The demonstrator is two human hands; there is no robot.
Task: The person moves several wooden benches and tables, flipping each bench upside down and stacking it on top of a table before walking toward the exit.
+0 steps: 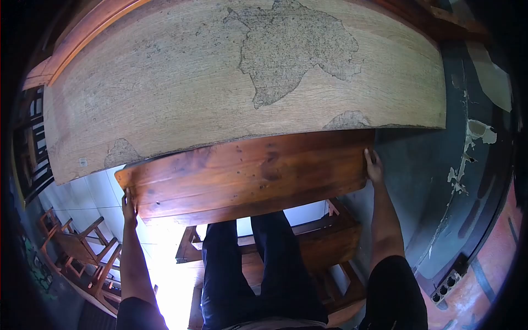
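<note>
A reddish-brown varnished wooden board (pixel 247 179) spans the space before me, its far edge passing under the near edge of a worn, pale tabletop (pixel 165 93). Whether the board has legs beneath it is hidden. At its left end, my left hand (pixel 129 209) grips the edge, fingers along the side. My right hand (pixel 374 166) is closed around the board's right end, close to the tabletop. The tabletop's surface has peeled away in several dark patches. The board slants slightly, its right end farther from me than its left.
Right behind my legs stands a wooden bench (pixel 330 242). Wooden chairs (pixel 82 247) stand on the white tiled floor at left. A dark wall (pixel 418 181) with peeling paint runs close on the right. A power strip (pixel 446 287) is low at right.
</note>
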